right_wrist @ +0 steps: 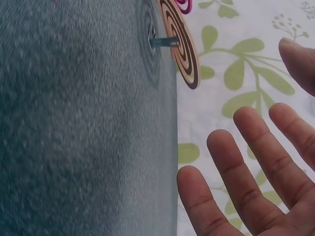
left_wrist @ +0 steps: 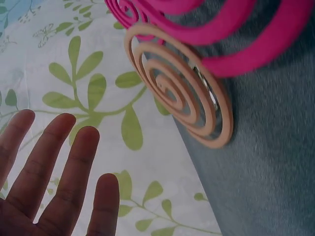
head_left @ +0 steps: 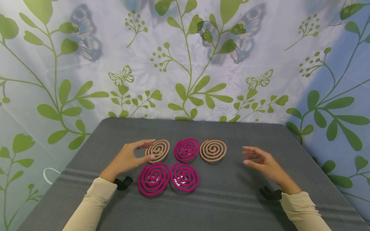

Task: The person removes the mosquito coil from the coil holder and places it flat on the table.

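Note:
Several spiral mosquito coils are propped above a grey tabletop in two rows. A tan mosquito coil stands at the left of the back row, beside a pink coil and a second tan coil. Two more pink coils, a left one and a right one, make up the front row. My left hand is nearest the left tan coil, its fingers extended; the left wrist view shows them apart from that coil. To the right of the coils, my right hand hovers with spread fingers, holding nothing.
The grey cloth-covered table runs back to a hanging curtain printed with green leaves and butterflies. Small metal stands show beneath some coils; one stand appears in the right wrist view. Black straps sit at both wrists.

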Demonstrator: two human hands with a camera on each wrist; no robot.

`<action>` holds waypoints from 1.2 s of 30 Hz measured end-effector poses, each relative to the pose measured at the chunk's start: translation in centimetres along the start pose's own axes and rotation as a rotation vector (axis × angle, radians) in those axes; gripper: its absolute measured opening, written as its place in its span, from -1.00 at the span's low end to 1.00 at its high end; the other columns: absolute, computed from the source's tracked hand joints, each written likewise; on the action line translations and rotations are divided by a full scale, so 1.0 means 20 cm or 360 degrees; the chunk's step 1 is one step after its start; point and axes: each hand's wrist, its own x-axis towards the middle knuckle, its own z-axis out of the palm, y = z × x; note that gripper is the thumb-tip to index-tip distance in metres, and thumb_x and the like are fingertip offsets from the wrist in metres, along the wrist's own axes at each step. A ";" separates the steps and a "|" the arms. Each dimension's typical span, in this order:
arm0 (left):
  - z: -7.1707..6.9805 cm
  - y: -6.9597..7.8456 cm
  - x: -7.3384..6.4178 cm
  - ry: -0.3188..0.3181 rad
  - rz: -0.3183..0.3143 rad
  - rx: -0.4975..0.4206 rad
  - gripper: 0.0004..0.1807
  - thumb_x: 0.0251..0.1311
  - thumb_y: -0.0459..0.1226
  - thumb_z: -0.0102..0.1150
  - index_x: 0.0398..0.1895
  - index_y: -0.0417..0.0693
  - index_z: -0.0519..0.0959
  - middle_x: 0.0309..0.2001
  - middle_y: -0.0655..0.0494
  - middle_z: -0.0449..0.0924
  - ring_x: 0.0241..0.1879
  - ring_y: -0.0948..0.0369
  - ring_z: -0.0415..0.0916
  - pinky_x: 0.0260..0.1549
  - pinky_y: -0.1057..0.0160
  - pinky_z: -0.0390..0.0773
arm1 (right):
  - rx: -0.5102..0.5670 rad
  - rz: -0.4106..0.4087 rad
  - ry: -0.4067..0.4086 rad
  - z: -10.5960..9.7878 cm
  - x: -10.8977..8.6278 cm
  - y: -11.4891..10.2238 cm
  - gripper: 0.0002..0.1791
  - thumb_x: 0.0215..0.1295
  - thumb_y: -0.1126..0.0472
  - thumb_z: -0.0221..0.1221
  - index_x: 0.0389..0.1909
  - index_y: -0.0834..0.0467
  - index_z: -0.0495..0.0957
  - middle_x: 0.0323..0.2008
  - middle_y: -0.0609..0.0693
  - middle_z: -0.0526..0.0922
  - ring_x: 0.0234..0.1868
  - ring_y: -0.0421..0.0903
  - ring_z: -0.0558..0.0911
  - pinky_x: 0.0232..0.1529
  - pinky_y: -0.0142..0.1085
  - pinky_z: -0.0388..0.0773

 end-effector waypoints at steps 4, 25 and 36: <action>0.02 0.01 -0.01 -0.0039 -0.0006 -0.0043 -0.36 0.30 -0.22 0.55 0.44 -0.13 0.61 0.28 -0.17 0.70 0.24 -0.16 0.66 0.26 -0.37 0.51 | 0.0006 0.0006 -0.0041 0.02 0.01 -0.01 -0.47 0.48 0.37 0.34 0.42 0.37 0.50 0.18 0.35 0.67 0.04 -0.23 0.71 -0.03 -0.31 0.68; 0.08 0.11 0.00 -0.0279 0.0039 -0.0232 -0.28 0.32 -0.11 0.54 0.49 -0.13 0.56 0.31 -0.11 0.67 0.30 -0.12 0.61 0.25 -0.41 0.51 | 0.0283 0.0050 -0.0305 0.08 0.03 -0.05 -0.41 0.44 0.39 0.38 0.38 0.53 0.44 0.12 0.21 0.75 0.01 -0.04 0.74 -0.02 -0.28 0.70; 0.13 0.15 0.01 -0.0419 0.0037 -0.0308 -0.24 0.33 -0.12 0.54 0.54 -0.11 0.50 0.38 -0.07 0.62 0.42 -0.12 0.51 0.34 -0.34 0.47 | 0.0388 0.0017 -0.0404 0.13 0.05 -0.06 -0.42 0.43 0.40 0.38 0.36 0.54 0.44 0.08 0.25 0.76 0.00 -0.03 0.75 0.01 -0.29 0.70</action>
